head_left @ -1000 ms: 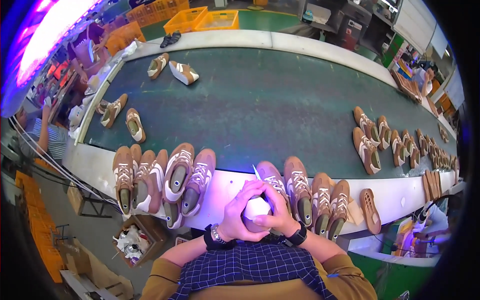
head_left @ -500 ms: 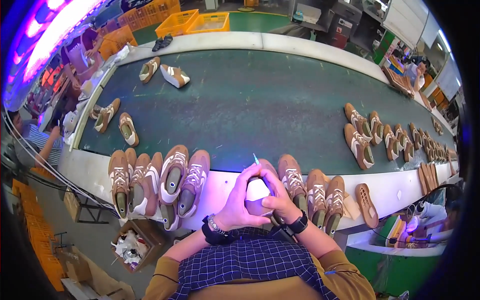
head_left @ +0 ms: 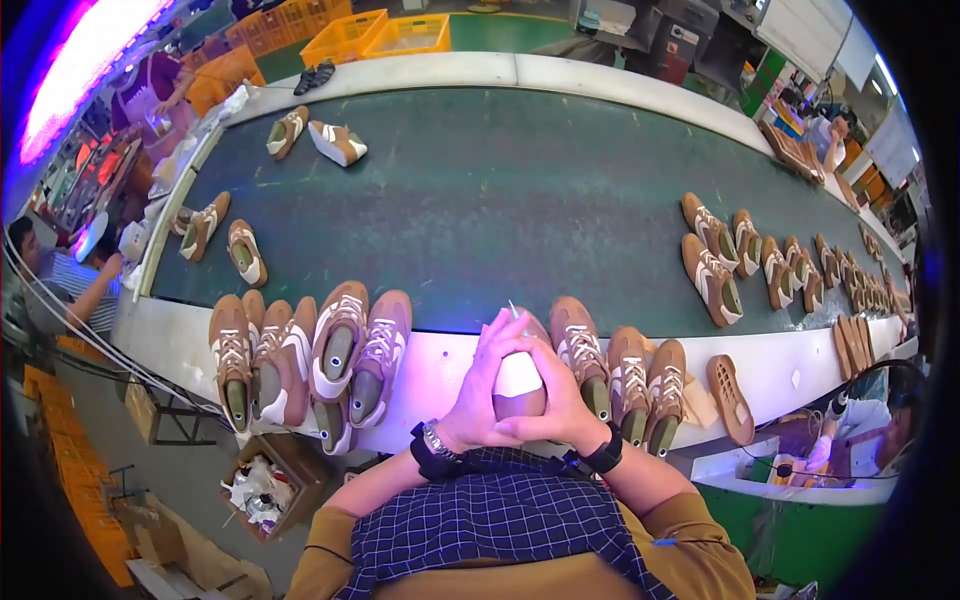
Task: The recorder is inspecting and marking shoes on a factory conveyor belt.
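Note:
A brown shoe (head_left: 520, 404) with a white heel patch is clasped between my two hands, its heel end showing. My left hand (head_left: 476, 392) wraps the shoe's left side, thumb along the bottom. My right hand (head_left: 566, 402) closes round the other side. A thin, pale-tipped stick (head_left: 513, 308) pokes up at the fingertips; its kind and which hand grips it are hard to tell. Just right of my hands stand several brown laced shoes (head_left: 576, 335), and another group with white stripes (head_left: 383, 345) is on the left.
A green conveyor belt (head_left: 450, 220) spans the far side, with shoes at its left and right. Loose soles (head_left: 730, 398) lie at the right on the white ledge (head_left: 438, 372). A cardboard box (head_left: 310, 470) of waste sits below left. Other people work at both sides.
My right thumb has moved down from the shoe's heel to its lower edge, beside the left thumb. The stick's tip has shifted slightly. The whole view has tilted a little.

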Action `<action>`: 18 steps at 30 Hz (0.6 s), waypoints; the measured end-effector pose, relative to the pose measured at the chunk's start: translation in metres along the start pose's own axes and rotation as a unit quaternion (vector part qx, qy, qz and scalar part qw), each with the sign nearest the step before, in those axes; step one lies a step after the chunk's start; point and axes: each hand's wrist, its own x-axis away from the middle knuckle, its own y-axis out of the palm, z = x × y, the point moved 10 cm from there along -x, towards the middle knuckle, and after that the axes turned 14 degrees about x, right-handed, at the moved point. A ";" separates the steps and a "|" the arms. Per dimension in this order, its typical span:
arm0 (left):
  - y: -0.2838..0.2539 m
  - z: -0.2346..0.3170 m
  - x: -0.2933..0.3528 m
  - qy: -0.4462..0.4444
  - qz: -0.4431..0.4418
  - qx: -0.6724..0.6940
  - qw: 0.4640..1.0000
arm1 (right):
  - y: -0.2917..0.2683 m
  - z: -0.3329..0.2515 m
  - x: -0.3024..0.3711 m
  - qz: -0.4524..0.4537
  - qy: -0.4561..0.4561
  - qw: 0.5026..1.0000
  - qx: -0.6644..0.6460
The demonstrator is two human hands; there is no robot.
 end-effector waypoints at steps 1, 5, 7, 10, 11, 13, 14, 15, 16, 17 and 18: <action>0.002 0.000 0.000 -0.002 -0.005 0.009 1.000 | -0.002 0.001 0.002 0.022 -0.004 1.000 -0.007; 0.006 0.004 0.003 0.001 -0.009 0.019 1.000 | 0.001 0.005 0.011 0.024 0.017 0.999 -0.031; 0.007 0.007 0.003 0.001 -0.009 0.013 1.000 | -0.002 0.001 0.013 0.034 0.014 0.999 -0.019; 0.008 0.011 0.000 -0.002 -0.007 0.006 1.000 | -0.006 0.002 0.015 0.047 0.009 0.999 0.003; 0.007 0.011 -0.001 -0.005 -0.003 0.004 1.000 | -0.007 0.002 0.015 0.050 0.007 0.999 0.014; 0.008 0.012 0.000 -0.006 0.000 0.003 1.000 | -0.007 0.004 0.016 0.054 0.009 0.998 0.006; 0.007 0.013 0.000 -0.005 0.005 0.001 1.000 | -0.007 0.005 0.016 0.058 0.008 0.998 -0.002; 0.007 0.013 -0.002 -0.003 0.005 0.000 1.000 | -0.007 0.005 0.015 0.058 0.007 0.998 -0.002; 0.007 0.011 -0.005 -0.008 0.004 0.004 1.000 | -0.007 0.008 0.014 0.066 0.023 0.997 -0.030; 0.006 0.009 -0.008 -0.012 0.003 0.009 1.000 | -0.008 0.011 0.012 0.073 0.039 0.995 -0.058; 0.007 0.001 -0.011 -0.030 -0.013 0.006 0.999 | -0.007 0.017 0.007 0.047 0.066 0.993 -0.081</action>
